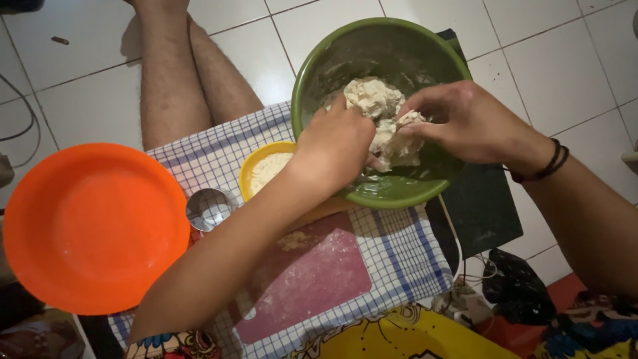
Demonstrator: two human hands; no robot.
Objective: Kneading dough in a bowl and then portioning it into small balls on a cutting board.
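Pale, shaggy dough (380,116) sits in a green bowl (318,73), gripped from both sides by a person seated on a white tiled floor (545,60). The left hand (335,146) comes in over the near rim, its fingers curled down into the lump; the right hand (458,119), a dark band at its wrist, closes its fingers (415,106) on the far side of the same mass, so the dough is pinched between the two and held off the bowl's smeared wall. The bowl rests on a blue-and-white checked cloth (405,252), which appears to be spread to catch flour. Just beside the bowl, partly under the left forearm, stands a small yellow bowl of flour (266,166), within easy reach, touching a shiny metal cup (207,209). A pink cutting board (312,279), dusted white, lies in front on the cloth. An empty orange plate (93,226) sits well to the left. The person's bare legs (179,73) stretch out behind.
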